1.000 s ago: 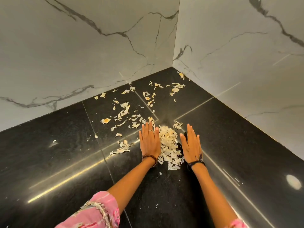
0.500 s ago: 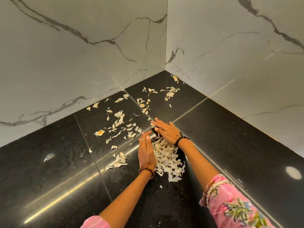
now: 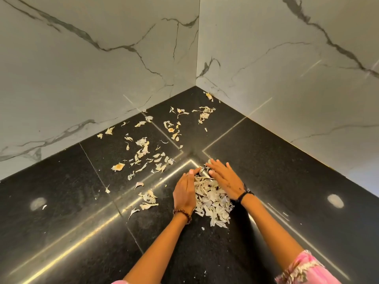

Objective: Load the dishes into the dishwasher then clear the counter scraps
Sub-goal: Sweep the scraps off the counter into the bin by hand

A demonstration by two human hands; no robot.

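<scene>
- Sleeves (image 3: 303, 267) of pink cloth show at the bottom edge, and 2 bare arms reach out over the black counter (image 3: 61, 232).
- Left hand (image 3: 184, 191) stands on its side against the left of the pile of scraps (image 3: 213, 203). Its fingers are straight and close together, and they press the pile like a wall. They hold nothing.
- Right hand (image 3: 225, 177) lies flat over the far right side of the pile. Its fingers are straight too, and they push scraps toward the left hand. The tips of both hands almost meet at the far end of the pile.
- Pile sits between the 2 hands, near the middle of the counter. It is made of thin, pale, dry bits.
- Loose scraps (image 3: 143, 150) lie farther out to the left, well apart from the pile, and a few more (image 3: 205, 114) sit close to the corner where the 2 marble walls (image 3: 102, 78) meet.
- Step in hand, I think, is the last part of the task: sweeping the counter scraps into 1 heap. No dishes or dishwasher show here.
- Next move probably calls for reaching out to the far bits and dragging them back, with flat hands kept low on the counter so the light bits do not slip under or fly off.
</scene>
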